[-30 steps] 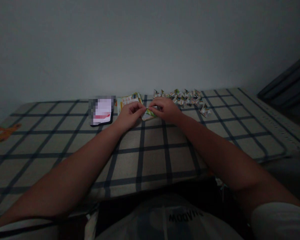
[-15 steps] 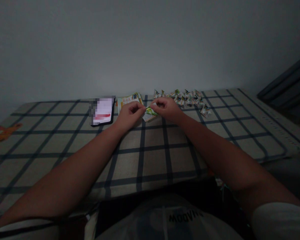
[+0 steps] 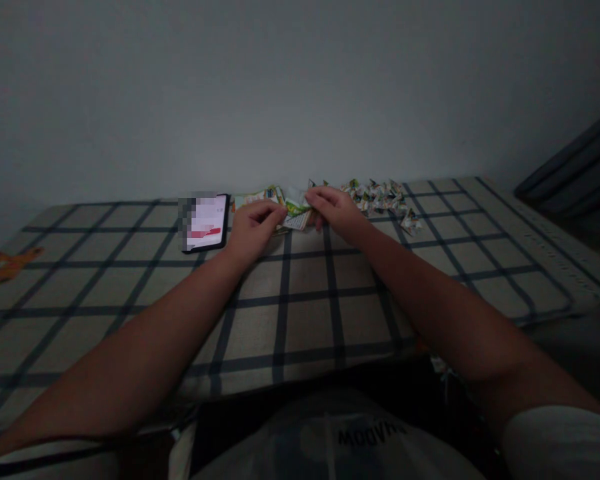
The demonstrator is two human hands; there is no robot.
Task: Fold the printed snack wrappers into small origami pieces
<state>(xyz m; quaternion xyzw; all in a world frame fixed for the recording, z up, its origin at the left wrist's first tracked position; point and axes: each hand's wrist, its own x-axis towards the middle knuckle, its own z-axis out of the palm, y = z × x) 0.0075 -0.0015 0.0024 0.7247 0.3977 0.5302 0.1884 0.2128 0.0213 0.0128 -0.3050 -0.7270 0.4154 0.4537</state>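
Between my two hands is a piece of printed paper (image 3: 297,219), green and white with small text, partly folded and partly raised. My left hand (image 3: 257,225) pinches its left side between thumb and forefinger. On the opposite side my right hand (image 3: 336,210) grips the paper with its fingertips; the exact hold is partly hidden. Just behind my left hand lies a stack of printed paper sheets (image 3: 260,195). Several small folded paper pieces (image 3: 375,195) with pointed corners sit in a cluster beyond and to the right of my right hand.
A phone (image 3: 207,223) with a lit screen lies left of my left hand. The checked tablecloth (image 3: 307,307) covers the table, which meets a plain wall (image 3: 300,87) at the back. One folded piece (image 3: 410,221) lies at the cluster's right end.
The paper has opened up, with a pale flap now standing at its back. My right hand has turned and its fingers point more to the left; my left hand has shifted slightly left.
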